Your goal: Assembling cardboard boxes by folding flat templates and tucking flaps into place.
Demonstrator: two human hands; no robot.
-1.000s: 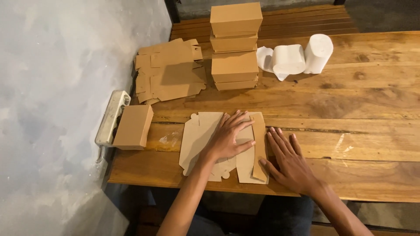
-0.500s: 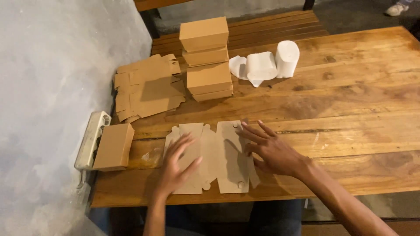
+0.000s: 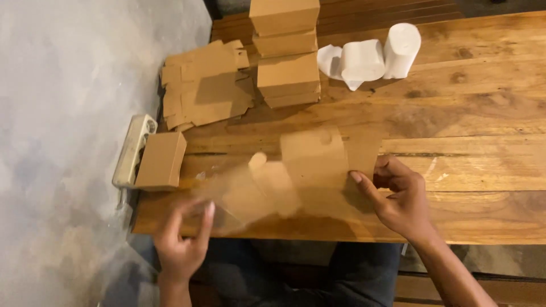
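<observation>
A flat brown cardboard box blank [image 3: 313, 162] is lifted off the wooden table [image 3: 483, 142] and smeared by motion. My right hand [image 3: 401, 199] grips its right edge, thumb on the front face. My left hand [image 3: 182, 241] is at the table's near left edge, fingers raised around the blurred left end of the blank. A folded brown box [image 3: 161, 161] sits just left of the blank.
A stack of folded boxes [image 3: 286, 51] stands at the back, with a pile of flat blanks [image 3: 205, 85] to its left. White paper rolls [image 3: 378, 57] lie at the back right. A white power strip [image 3: 132, 149] lies along the table's left edge by the grey wall.
The blank lay flat under both hands before; now it is raised off the table and swinging. My left hand has dropped toward the near edge, and my right hand has taken the blank's right edge.
</observation>
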